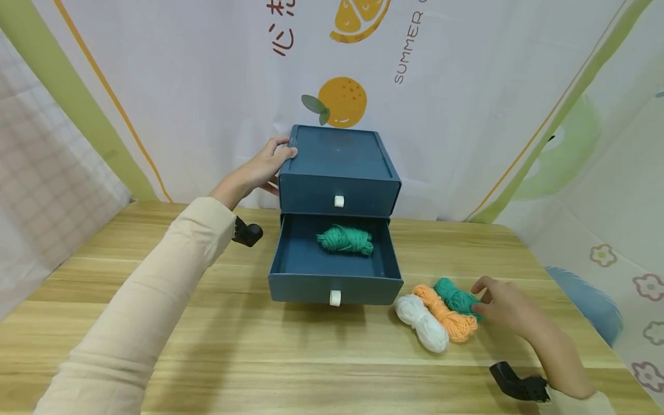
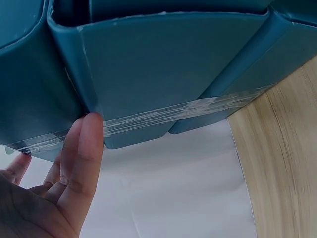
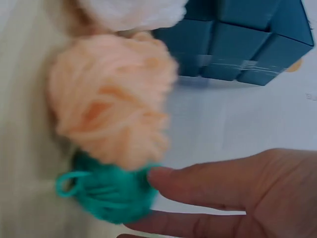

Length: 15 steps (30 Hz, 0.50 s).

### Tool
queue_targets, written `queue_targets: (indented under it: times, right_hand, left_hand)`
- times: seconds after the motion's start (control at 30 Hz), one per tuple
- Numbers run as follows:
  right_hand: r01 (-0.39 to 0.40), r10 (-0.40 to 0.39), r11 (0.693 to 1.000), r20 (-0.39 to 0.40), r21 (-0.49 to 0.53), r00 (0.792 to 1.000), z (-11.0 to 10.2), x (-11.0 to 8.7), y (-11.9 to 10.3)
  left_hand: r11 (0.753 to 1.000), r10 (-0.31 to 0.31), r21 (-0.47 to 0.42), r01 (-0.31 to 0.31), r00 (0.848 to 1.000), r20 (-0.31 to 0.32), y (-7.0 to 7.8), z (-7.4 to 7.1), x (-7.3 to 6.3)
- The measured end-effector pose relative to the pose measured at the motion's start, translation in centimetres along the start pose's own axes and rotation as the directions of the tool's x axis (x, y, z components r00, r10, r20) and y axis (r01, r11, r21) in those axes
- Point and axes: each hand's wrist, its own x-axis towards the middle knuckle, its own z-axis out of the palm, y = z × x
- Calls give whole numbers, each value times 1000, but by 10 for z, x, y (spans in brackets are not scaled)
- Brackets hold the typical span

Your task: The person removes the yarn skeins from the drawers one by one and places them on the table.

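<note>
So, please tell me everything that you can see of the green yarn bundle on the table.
The green, oblong bundle of soft-looking yarn lies on the pale wood-grain table, beside the orange yarn bundle and apparently touching it. A small green loop sticks out of it. The right hand is at its nearer end, fingers seemingly touching it; a firm grip cannot be confirmed.

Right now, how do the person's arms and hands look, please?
The left sleeve is cream; the right sleeve, mostly cropped, looks similar. Beside each sleeve's end is a black, rounded piece. The left hand and right hand wear no gloves.
</note>
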Motion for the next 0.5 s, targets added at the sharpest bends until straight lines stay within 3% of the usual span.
queue_targets:
  times: [0.2,0.5]
  right_hand:
    - [44,-41,999,-97,28,994,-11,-9,-5]
    - [198,-157,973,-289,120,944,-24,-24,-40]
  left_hand:
    - [1000,3,1,-3,1000,-5,-1,0,0]
    - [1000,3,5,-3,1000,-10,-1,1,0]
